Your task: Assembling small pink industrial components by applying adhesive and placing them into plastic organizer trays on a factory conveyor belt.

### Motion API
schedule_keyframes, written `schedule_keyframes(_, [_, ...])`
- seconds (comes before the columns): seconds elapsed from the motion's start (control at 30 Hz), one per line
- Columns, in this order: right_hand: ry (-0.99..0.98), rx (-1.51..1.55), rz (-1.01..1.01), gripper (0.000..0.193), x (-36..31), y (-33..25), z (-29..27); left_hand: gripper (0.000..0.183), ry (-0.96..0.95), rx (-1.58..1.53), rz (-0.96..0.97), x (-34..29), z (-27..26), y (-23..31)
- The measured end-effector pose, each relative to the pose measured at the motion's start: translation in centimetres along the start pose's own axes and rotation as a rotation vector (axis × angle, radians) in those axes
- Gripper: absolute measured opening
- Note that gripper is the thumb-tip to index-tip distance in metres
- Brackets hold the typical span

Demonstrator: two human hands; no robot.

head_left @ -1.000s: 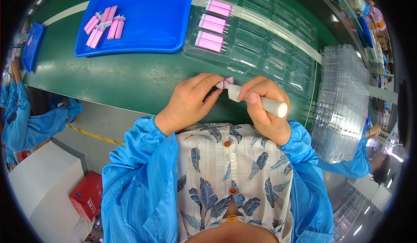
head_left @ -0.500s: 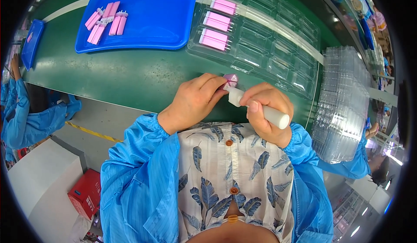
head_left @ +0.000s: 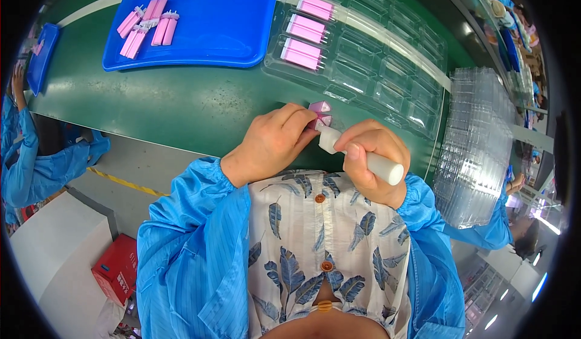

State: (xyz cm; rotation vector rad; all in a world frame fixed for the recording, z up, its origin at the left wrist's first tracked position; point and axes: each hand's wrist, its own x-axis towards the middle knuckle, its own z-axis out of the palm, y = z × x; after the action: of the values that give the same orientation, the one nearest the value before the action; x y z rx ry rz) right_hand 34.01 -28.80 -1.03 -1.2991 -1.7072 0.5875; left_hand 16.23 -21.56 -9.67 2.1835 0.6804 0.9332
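Note:
My left hand (head_left: 269, 138) is closed, its thumb and fingers pinching a small pink block-shaped piece (head_left: 320, 106) just above the green bench. Two angular end faces of the piece show past the fingertips; the rest is hidden. In my right hand (head_left: 376, 148) is a white tool with a round handle (head_left: 385, 170) and a blocky head (head_left: 328, 139). That head is right at the near side of the pink piece; I cannot tell whether they touch. Three similar pink pieces with thin prongs (head_left: 301, 54) lie in the left column of a clear compartment tray (head_left: 339, 92).
Several pink pieces (head_left: 164, 29) lie in a blue tray (head_left: 209, 36) at the far left. Nested clear trays (head_left: 475, 151) are stacked at the right. A smaller blue tray (head_left: 43, 60) and a person in a blue sleeve (head_left: 27, 151) are at the left edge.
The pink piece has turned slightly in my left fingers, and more of its two end faces shows. The white tool's head has shifted slightly nearer to me.

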Motion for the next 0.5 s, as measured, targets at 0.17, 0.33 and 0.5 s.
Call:
schedule_keyframes(0.17, [0.008,0.009,0.029,0.01,-0.02,-0.09,0.05,0.033,-0.015,0.001,-0.012,-0.2,0.14,-0.12])
schedule_keyframes(0.33, [0.005,0.053,0.096,0.01,0.04,-0.09,0.05,0.034,-0.017,0.007,-0.001,-0.22,0.24,-0.28])
schedule_keyframes(0.5, [0.02,0.053,0.085,0.01,-0.12,-0.07,-0.02,0.035,-0.016,0.005,0.028,-0.26,0.29,-0.38])
